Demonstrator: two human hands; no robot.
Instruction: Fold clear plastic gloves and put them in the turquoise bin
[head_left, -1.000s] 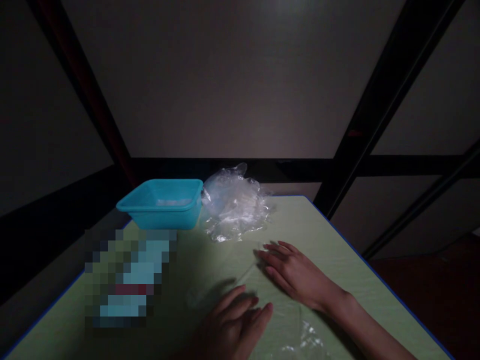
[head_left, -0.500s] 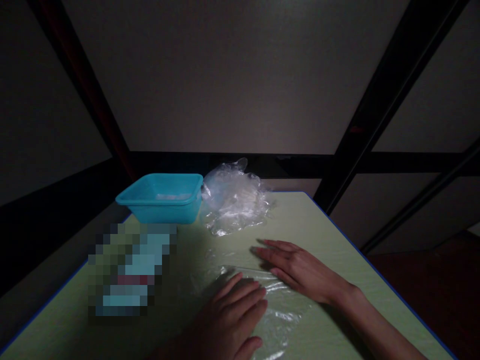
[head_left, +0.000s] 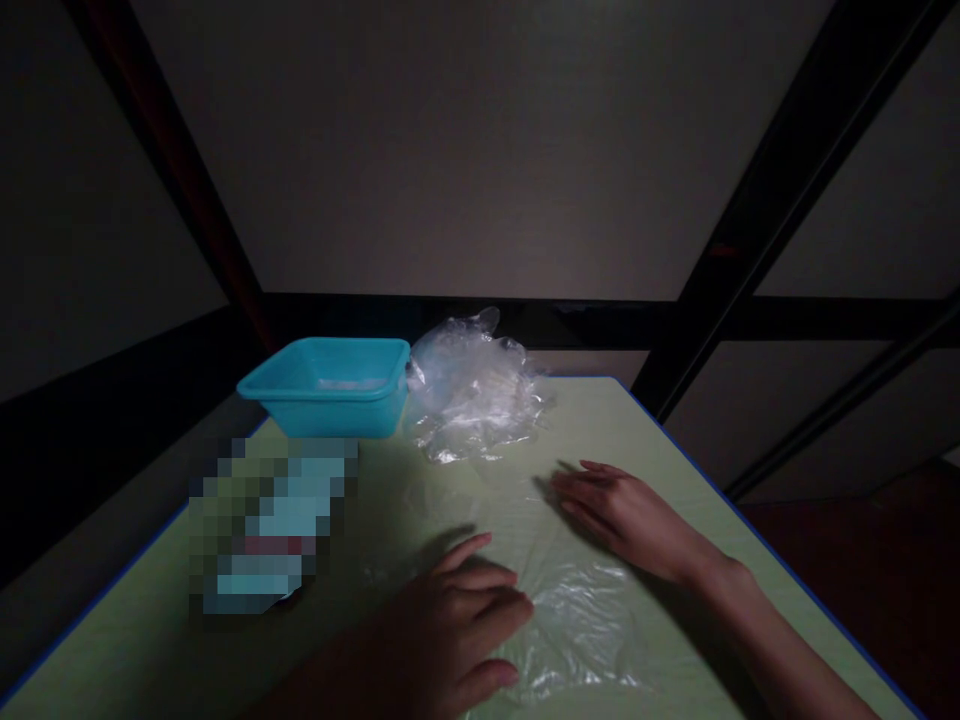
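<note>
A thin, wrinkled piece of clear plastic film (head_left: 581, 610) lies spread on the pale green table (head_left: 360, 630). At its left side is my left hand (head_left: 465, 630), fingers apart and slightly bent, with nothing gripped. My right hand (head_left: 611, 510) rests low over the film's far right side, palm down, its fingers stretched out. Whether the fingertips press on the film is hard to see. Beyond both hands sits a crumpled heap of clear plastic (head_left: 480, 400), with rounded, finger-like tips showing at its top.
A blue plastic basin (head_left: 341, 412) with something whitish inside stands at the far left, beside the heap. Nearer me lies a pixelated light-blue object (head_left: 289, 510). The table has a blue edge (head_left: 697, 462), and a panelled wall (head_left: 465, 170) rises behind it.
My right hand has moved right and slightly away from my left hand. The fingers of my left hand have spread wider. The film looks shifted to the right and flatter.
</note>
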